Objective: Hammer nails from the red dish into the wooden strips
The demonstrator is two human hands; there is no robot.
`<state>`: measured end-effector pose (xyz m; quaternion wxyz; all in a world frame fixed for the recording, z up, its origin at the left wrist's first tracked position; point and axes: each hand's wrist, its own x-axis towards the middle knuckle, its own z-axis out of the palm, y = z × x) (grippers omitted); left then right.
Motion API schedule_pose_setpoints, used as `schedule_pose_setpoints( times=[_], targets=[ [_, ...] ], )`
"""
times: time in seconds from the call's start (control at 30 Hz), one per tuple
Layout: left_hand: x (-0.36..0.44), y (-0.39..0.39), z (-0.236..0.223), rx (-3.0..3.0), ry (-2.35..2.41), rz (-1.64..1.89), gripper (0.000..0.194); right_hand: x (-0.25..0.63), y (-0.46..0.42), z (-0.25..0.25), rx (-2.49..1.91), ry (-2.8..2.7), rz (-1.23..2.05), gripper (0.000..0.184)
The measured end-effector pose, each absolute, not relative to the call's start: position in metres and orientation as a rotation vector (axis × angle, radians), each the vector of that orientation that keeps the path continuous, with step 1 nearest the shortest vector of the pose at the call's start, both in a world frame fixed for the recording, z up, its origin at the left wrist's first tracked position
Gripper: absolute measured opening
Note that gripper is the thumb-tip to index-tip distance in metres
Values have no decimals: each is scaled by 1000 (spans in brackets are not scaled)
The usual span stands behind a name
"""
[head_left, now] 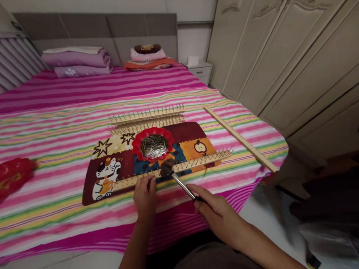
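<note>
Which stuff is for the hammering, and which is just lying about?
Seems for the job:
hammer
nail-studded front strip
red bowl of nails
patterned mat
strips behind the bowl
bare strip

Probably just lying about:
folded purple bedding
pink-and-orange pile
red dish, far left

A long, narrow strip of pale wood [182,166] runs slantwise just inside the near edge of the patterned rectangular mat [188,131], its left end short of the left edge, its right end jutting past the right edge. Thin metal nails [207,157] stand in close rows on its right part, more sparsely toward the left. A hammer [183,184] with a dark, blurred head, silver shaft and black grip slants across the near edge, its head over the strip's middle; contact is unclear.
</note>
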<state>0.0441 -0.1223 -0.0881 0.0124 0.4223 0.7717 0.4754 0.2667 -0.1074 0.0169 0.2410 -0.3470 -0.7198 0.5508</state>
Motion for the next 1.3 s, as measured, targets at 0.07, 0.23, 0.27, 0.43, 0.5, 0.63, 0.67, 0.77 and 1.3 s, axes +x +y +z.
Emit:
schedule_pose_setpoints(
  times=[0.07,0.23,0.27,0.43,0.5,0.63,0.67,0.77,1.3],
  targets=[
    [44,-122,-91,1330,2414,1486,15,258,-104,19,-919,-2023,1488,45],
    [43,-122,-95,1345,2405,1512,15,244,-101,22,-894,-2094,1395,45],
    [44,-122,-96,1344,2401,1518,15,243,-100,23,-892,-2105,1370,46],
    [45,-123,-91,1280,2418,1475,14,240,-99,23,-832,-2213,1390,52],
    [45,-123,-89,1264,2421,1433,13,243,-101,22,-812,-2204,1400,52],
    [45,-122,-88,1242,2413,1436,13,260,-109,24,-857,-2134,1397,46],
    [45,-123,-88,1233,2403,1443,14,266,-112,25,-885,-2122,1415,46],
    [45,-128,-79,1218,2387,1436,20,285,-117,22,-1003,-2062,1497,46],
    [4,0,-19,1462,2515,510,7,324,-124,-13,-1308,-1629,1696,53]
  ],
)
